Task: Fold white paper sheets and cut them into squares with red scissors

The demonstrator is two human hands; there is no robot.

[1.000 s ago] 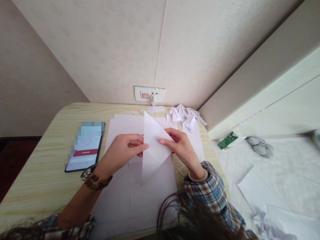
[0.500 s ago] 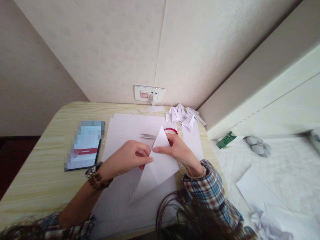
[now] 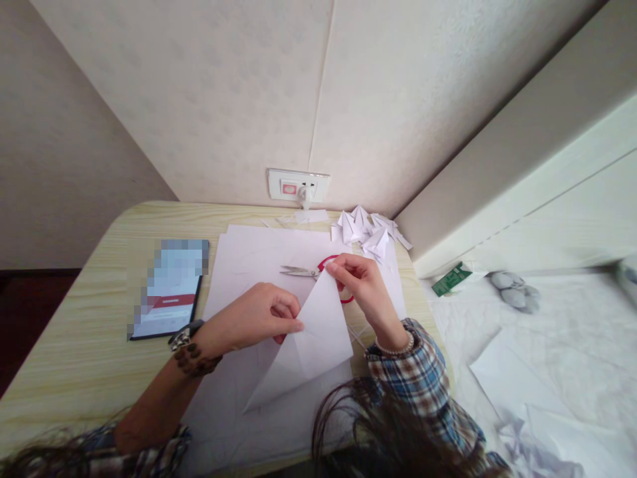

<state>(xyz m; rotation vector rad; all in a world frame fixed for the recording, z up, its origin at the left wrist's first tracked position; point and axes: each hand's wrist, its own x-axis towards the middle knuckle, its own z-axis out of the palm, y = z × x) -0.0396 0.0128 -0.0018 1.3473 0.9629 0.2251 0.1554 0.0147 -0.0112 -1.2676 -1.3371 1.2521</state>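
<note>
Between my hands is a white sheet of paper (image 3: 318, 338), folded along a slanting edge into a triangle-like shape. My left hand (image 3: 269, 312) pinches its left edge about midway, thumb on top and fingers curled beneath. At the upper tip, my right hand (image 3: 355, 272) is closed on the corner between thumb and fingers. Scissors (image 3: 298, 271) with red handles lie just behind the paper, partly covered by it and my right hand. Beneath everything, larger white sheets (image 3: 249, 255) are spread on the table.
A phone (image 3: 172, 292) with a lit screen lies left on the wooden table (image 3: 89, 312). Folded paper pieces (image 3: 361, 229) are heaped at the back right, near paper scraps (image 3: 311, 216). A wall socket (image 3: 298, 186) holds a plug. Right of the table are a green carton (image 3: 452, 279) and loose paper (image 3: 515, 372).
My right hand has moved from the paper's middle up to its top corner. More of the scissors' red handles shows. My left hand keeps its pinch, nearly in place.
</note>
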